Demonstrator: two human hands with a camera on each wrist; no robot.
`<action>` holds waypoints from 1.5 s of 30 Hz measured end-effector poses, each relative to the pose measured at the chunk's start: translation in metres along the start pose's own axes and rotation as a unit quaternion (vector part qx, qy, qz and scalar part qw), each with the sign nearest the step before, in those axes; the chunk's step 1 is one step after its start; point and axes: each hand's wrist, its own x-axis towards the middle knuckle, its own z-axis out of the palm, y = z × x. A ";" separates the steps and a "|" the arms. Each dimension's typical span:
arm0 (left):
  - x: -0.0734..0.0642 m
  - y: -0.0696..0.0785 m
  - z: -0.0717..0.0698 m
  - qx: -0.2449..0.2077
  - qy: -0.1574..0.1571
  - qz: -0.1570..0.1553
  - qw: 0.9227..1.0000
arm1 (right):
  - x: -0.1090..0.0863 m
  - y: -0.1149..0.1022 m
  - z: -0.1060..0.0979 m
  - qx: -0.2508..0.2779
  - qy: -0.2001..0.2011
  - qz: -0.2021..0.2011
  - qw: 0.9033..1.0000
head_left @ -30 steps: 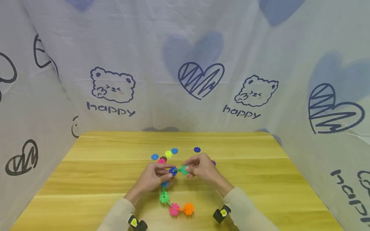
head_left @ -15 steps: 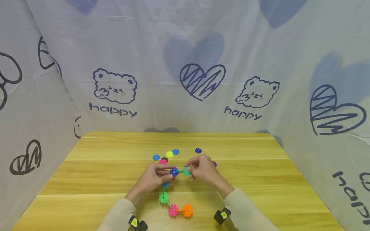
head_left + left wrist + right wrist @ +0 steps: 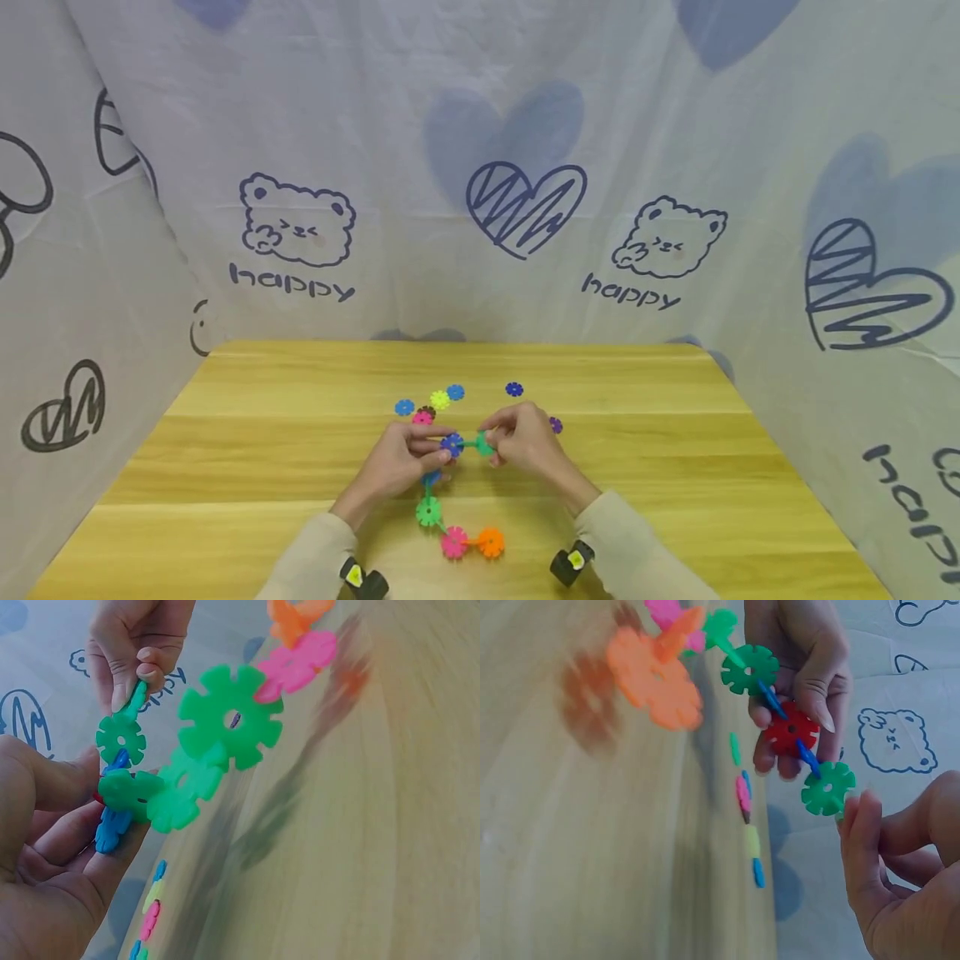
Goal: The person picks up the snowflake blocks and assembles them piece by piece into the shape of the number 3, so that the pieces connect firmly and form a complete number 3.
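Observation:
A chain of slotted plastic snowflake discs hangs between my hands above the table. In the right wrist view my left hand grips the chain at a red disc, thumb on its face. A blue disc links it to a green disc. My right hand pinches another green disc at that end, its fingers covering much of it. Below my left hand the chain runs through a green disc and a pink disc to an orange disc.
Behind my left hand, loose discs lie on the wooden table: blue, yellow, pink and others. A dark blue disc and a purple disc lie farther right. Printed cloth encloses the back and sides.

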 end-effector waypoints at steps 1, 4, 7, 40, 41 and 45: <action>0.000 0.000 0.000 0.001 0.003 -0.001 1.000 | 0.000 0.001 0.001 0.007 0.003 0.002 1.000; 0.000 -0.002 0.000 0.000 0.003 0.002 1.000 | -0.001 0.000 0.003 0.024 0.008 0.002 1.000; 0.000 -0.005 0.001 -0.004 -0.009 0.004 1.000 | -0.004 -0.008 0.004 0.022 -0.002 -0.004 1.000; -0.005 0.009 0.000 0.011 0.029 0.014 0.999 | 0.000 0.005 0.003 -0.036 0.012 -0.059 0.998; -0.005 0.009 0.000 0.011 0.028 0.013 0.999 | 0.000 0.006 0.003 -0.034 0.010 -0.058 0.998; -0.005 0.008 0.001 0.014 0.028 0.011 0.999 | 0.000 0.011 0.004 -0.026 0.010 -0.051 0.998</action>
